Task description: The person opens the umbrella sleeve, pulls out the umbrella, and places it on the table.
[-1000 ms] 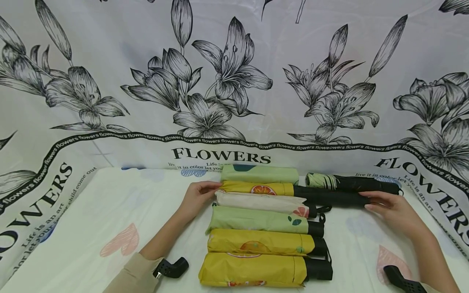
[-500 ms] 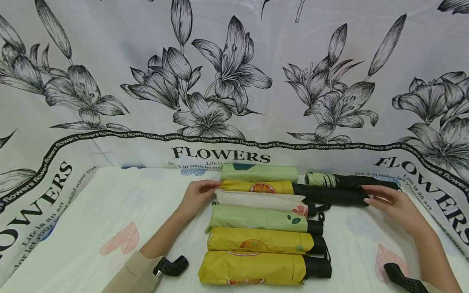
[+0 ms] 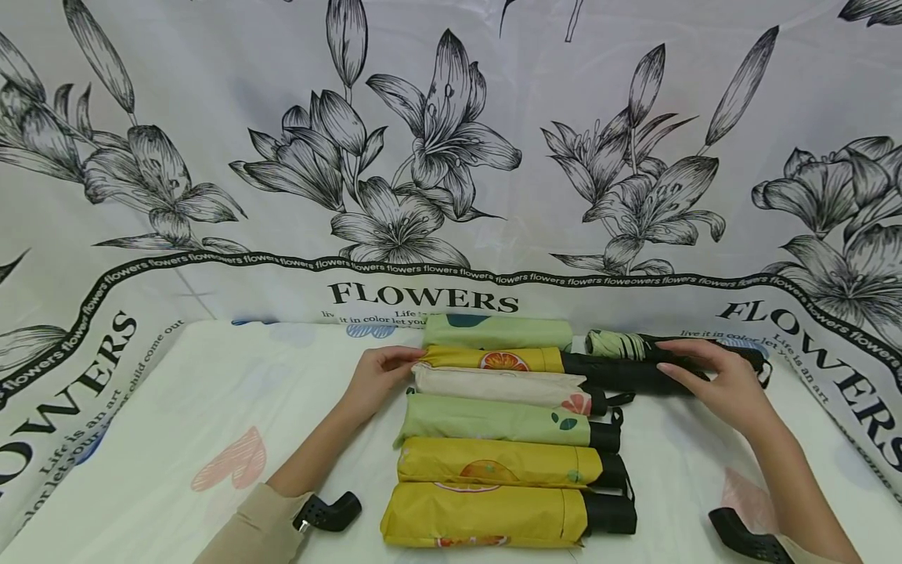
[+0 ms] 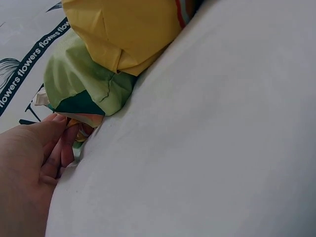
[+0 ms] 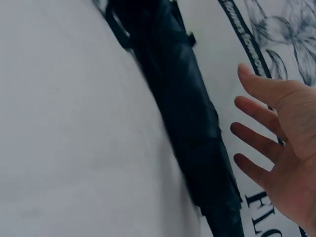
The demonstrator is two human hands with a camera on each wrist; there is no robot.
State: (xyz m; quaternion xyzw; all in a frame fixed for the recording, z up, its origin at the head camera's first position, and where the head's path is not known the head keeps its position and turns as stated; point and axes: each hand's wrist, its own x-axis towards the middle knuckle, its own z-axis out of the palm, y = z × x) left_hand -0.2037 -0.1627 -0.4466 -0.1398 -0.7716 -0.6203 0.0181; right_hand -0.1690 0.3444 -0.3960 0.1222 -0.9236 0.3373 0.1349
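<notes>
A yellow umbrella sleeve (image 3: 535,359) with an orange-slice print lies in the row, a long black umbrella (image 3: 609,372) sticking out of its right end. My left hand (image 3: 380,380) pinches the sleeve's left end; yellow cloth shows between its fingers (image 4: 59,148) in the left wrist view. My right hand (image 3: 729,384) hovers over the black umbrella's right end, thumb and fingers spread and holding nothing. Behind it lies a loosely folded black-and-green umbrella (image 3: 620,347), partly hidden by that hand. The right wrist view shows spread fingers beside a black umbrella (image 5: 187,118).
Nearer me, several sleeved umbrellas lie side by side: a cream one (image 3: 493,388), a light green one (image 3: 493,419) and yellow ones (image 3: 437,462). At the back is another light green sleeve (image 3: 514,333). A flower-printed curtain (image 3: 282,227) hangs behind the white table cover (image 3: 155,423).
My right hand has let go of the black umbrella's right end and moved left above it, fingers spreading. My left hand keeps its pinch on the yellow sleeve.
</notes>
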